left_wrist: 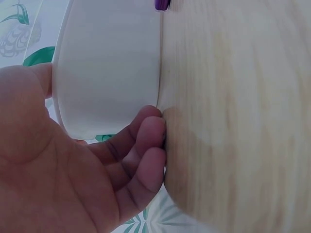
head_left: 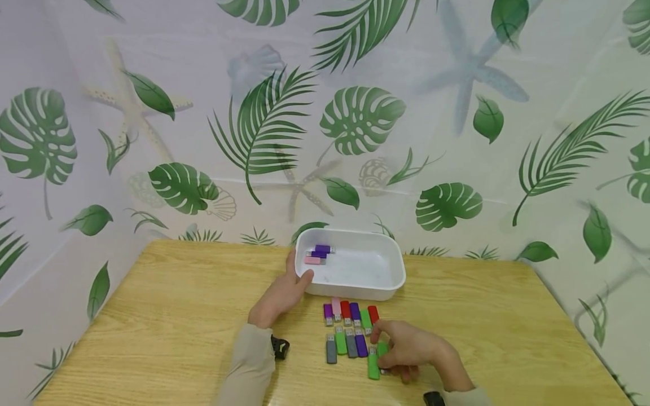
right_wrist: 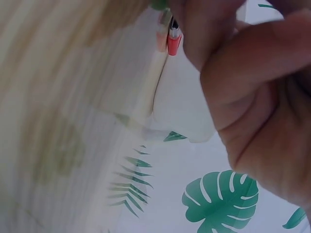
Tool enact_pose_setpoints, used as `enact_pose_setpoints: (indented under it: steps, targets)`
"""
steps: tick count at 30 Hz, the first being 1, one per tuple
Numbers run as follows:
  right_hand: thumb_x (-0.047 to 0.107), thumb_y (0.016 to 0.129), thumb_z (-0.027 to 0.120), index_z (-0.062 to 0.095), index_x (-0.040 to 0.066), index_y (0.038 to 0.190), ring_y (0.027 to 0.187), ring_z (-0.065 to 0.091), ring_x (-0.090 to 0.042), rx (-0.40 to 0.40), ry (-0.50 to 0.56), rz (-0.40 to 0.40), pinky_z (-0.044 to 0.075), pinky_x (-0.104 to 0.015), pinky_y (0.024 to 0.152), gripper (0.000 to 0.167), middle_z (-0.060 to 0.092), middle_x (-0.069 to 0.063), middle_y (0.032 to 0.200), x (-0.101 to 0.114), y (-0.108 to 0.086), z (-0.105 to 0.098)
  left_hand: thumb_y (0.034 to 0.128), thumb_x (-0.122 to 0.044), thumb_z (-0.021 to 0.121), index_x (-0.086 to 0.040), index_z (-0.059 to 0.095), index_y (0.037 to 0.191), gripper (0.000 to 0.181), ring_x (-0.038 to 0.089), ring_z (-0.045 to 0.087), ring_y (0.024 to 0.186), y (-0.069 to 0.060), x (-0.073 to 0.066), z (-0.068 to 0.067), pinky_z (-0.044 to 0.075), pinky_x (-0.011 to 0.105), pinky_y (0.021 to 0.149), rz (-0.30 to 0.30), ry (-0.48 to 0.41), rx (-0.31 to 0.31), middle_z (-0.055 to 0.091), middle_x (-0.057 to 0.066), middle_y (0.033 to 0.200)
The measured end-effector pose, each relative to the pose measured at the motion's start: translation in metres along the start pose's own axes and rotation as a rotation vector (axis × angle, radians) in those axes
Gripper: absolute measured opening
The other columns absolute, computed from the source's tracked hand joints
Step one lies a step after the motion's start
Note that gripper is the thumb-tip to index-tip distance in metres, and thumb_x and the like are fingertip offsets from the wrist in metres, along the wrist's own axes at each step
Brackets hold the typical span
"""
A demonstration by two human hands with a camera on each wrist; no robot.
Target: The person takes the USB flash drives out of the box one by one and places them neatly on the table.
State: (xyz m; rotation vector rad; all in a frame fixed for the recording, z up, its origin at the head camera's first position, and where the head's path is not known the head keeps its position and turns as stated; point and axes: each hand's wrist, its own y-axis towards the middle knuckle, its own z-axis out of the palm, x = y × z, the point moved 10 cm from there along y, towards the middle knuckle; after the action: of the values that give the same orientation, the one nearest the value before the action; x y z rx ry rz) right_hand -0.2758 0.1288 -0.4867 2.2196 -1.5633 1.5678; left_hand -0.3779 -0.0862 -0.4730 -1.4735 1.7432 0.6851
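Note:
My left hand [head_left: 281, 290] holds the left end of a white plastic tub [head_left: 355, 290], its thumb at the near left corner. In the left wrist view the curled fingers [left_wrist: 150, 167] of that hand lie at the tub's end, by the tabletop. Two purple USB sticks [head_left: 323, 248] and a pink USB stick [head_left: 312, 260] lie inside the tub. My right hand [head_left: 411, 345] pinches a green USB stick [head_left: 382, 348] between thumb and forefinger, partly covering it. Another green USB stick [head_left: 373, 366] lies just left of it.
Two rows of USB sticks in several colours lie before the tub, among them a red one [head_left: 346, 311] and a grey one [head_left: 332, 349]. The wooden table [head_left: 167, 338] ends at a leaf-patterned cloth backdrop [head_left: 284, 214] behind the tub.

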Motion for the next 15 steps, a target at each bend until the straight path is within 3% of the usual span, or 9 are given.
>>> enact_pose_setpoints:
  steps: [4, 9, 15]
  targets:
    - [0.016, 0.087, 0.076, 0.053, 0.012, 0.111, 0.04, 0.053, -0.012, -0.021, -0.021, -0.001, 0.041, -0.022, 0.036, 0.034, 0.061, -0.007, 0.057, -0.0003, 0.0004, -0.0028, 0.1058, -0.043, 0.04, -0.013, -0.006, 0.16, 0.077, 0.042, 0.058, 0.12, 0.001, -0.0005, -0.0003, 0.043, 0.055, 0.103, 0.006, -0.003, -0.002, 0.043, 0.031, 0.146]
    - [0.017, 0.087, 0.077, 0.052, 0.011, 0.105, 0.04, 0.052, -0.011, -0.037, -0.024, 0.01, 0.041, -0.021, 0.036, 0.031, 0.06, -0.004, 0.058, -0.0014, 0.0014, -0.0035, 0.1057, -0.043, 0.04, -0.013, -0.006, 0.16, 0.077, 0.043, 0.056, 0.122, 0.0008, -0.0004, 0.0002, 0.042, 0.055, 0.104, 0.008, -0.001, -0.004, 0.044, 0.031, 0.146]
    - [0.016, 0.087, 0.076, 0.054, 0.01, 0.1, 0.04, 0.052, -0.011, -0.029, -0.025, 0.01, 0.041, -0.022, 0.036, 0.026, 0.061, -0.005, 0.058, -0.0007, 0.0023, -0.0028, 0.1056, -0.043, 0.04, -0.014, -0.005, 0.16, 0.076, 0.036, 0.062, 0.11, 0.0003, 0.0003, -0.0004, 0.047, 0.054, 0.097, -0.008, 0.007, -0.009, 0.046, 0.03, 0.145]
